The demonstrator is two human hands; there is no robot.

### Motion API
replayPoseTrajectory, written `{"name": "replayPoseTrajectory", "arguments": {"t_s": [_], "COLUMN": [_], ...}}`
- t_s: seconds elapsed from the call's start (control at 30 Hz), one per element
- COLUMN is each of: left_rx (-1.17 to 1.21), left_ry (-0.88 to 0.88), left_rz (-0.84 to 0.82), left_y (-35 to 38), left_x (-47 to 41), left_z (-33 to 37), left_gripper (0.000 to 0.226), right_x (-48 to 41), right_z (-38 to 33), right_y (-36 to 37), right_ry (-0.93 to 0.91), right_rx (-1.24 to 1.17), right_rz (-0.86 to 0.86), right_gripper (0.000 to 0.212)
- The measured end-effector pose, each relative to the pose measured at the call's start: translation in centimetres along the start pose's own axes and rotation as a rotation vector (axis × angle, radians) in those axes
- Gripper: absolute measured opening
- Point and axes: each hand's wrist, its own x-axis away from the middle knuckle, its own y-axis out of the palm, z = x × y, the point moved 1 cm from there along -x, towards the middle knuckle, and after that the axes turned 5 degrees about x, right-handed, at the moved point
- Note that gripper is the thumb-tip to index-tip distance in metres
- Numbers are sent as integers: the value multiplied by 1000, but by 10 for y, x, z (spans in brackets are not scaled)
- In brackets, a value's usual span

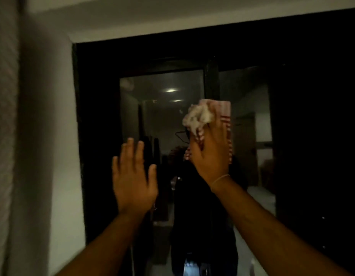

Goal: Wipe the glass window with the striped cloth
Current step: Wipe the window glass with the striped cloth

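Observation:
The glass window (164, 120) fills the middle of the view, dark and reflecting the room behind me. The striped cloth (204, 116), white with red stripes, is bunched against the pane near its middle. My right hand (210, 154) presses the cloth flat to the glass, fingers spread over it. My left hand (132, 176) is raised lower left of the cloth, fingers apart and holding nothing, palm toward the glass; whether it touches the pane I cannot tell.
A black window frame (93, 136) borders the glass on the left and top. A black vertical bar (211, 80) splits the window above the cloth. A white wall (61, 126) and a pale curtain (5, 136) stand at the left.

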Motion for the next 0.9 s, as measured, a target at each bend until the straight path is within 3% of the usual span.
{"name": "replayPoseTrajectory", "arguments": {"t_s": [0.13,0.3,0.4,0.5,0.63,0.8,0.9], "left_rx": [-136,-197,-178,-171,-155,-110,-75], "left_ry": [-138,33,45,74,91,100,102], "left_rz": [-6,-4,47,66,69,70,61], "left_y": [-23,-16,-13,-11,-12,-15,-16], "left_x": [-19,-16,-16,-15,-14,-14,-14], "left_z": [-69,-92,-94,-97,-97,-100,-100], "left_gripper": [76,77,78,79,77,75,75], "right_x": [13,104,205,245,152,-46,-115], "right_z": [-25,-18,-2,6,-1,-22,-45], "right_y": [35,43,33,23,31,47,62], "right_ry": [-167,-81,-161,-256,-274,-83,-56], "right_rx": [406,504,700,750,697,606,621], "right_rz": [-273,-276,-396,-435,-356,-197,-59], "right_gripper": [82,96,118,93,104,93,87]}}
